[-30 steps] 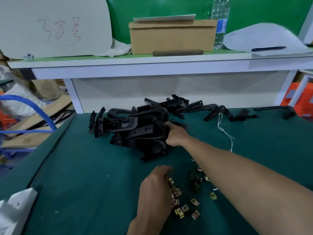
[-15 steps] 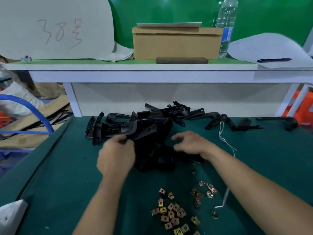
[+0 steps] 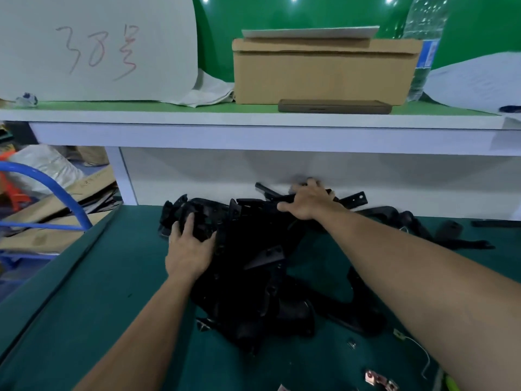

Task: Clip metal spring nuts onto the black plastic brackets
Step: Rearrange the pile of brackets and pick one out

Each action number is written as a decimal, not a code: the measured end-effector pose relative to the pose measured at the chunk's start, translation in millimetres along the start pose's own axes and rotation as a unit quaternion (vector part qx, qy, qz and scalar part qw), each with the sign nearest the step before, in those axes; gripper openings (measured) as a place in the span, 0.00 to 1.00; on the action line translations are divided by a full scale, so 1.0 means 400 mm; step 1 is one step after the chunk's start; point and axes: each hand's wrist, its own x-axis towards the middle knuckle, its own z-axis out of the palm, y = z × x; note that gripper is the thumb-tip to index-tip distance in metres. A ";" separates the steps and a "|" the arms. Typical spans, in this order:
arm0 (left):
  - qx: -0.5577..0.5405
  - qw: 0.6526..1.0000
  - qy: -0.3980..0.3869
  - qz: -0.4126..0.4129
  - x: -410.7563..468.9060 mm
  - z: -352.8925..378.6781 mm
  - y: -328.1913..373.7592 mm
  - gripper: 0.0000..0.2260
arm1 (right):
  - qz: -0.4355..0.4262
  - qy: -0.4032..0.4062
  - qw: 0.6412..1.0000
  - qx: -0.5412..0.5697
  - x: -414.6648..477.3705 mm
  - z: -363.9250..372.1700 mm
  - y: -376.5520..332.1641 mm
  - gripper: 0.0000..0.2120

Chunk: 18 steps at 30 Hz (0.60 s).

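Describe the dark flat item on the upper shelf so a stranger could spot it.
Find the white shelf behind the green table, then the cardboard box at its middle. In front of the box's base lies a long, low, dark brown slab. Unlike the tall clear bottle and white sheets nearby, it is dark and flat.

- Brackets (image 3: 253,263): black plastic, mostly matt, with a faint sheen on the flat faces.
- Nuts (image 3: 375,378): thin sheet metal, coppery and shiny.
- Table cover (image 3: 98,306): dark green cloth, matt and felt-like.
- Shelf (image 3: 253,134): white painted board, smooth, low sheen.
- Box (image 3: 324,74): brown cardboard, dull and matt.
- Bottle (image 3: 423,38): clear plastic, glossy.
- Sheet (image 3: 98,46): white paper, matt, with red pen strokes.
- Wall (image 3: 282,12): green, glossy, reflects lamp spots.
- Tube (image 3: 56,187): blue coating, smooth and glossy.
- Case (image 3: 335,106): dark brown, matt; material unclear.
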 end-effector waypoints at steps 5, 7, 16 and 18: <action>-0.056 0.997 -0.028 0.034 -0.012 0.052 0.040 0.29 | -0.037 -0.020 0.998 -0.056 0.005 -0.029 0.008 0.23; -0.042 0.997 -0.038 0.054 -0.041 0.072 0.058 0.30 | -0.038 -0.026 0.997 -0.068 -0.029 -0.038 0.033 0.19; -0.142 0.977 -0.144 0.062 -0.225 0.144 0.168 0.32 | 0.070 -0.031 0.978 0.194 -0.338 0.008 0.244 0.28; -0.236 0.954 -0.183 0.019 -0.254 0.138 0.185 0.30 | 0.079 -0.019 0.974 0.212 -0.412 -0.006 0.261 0.30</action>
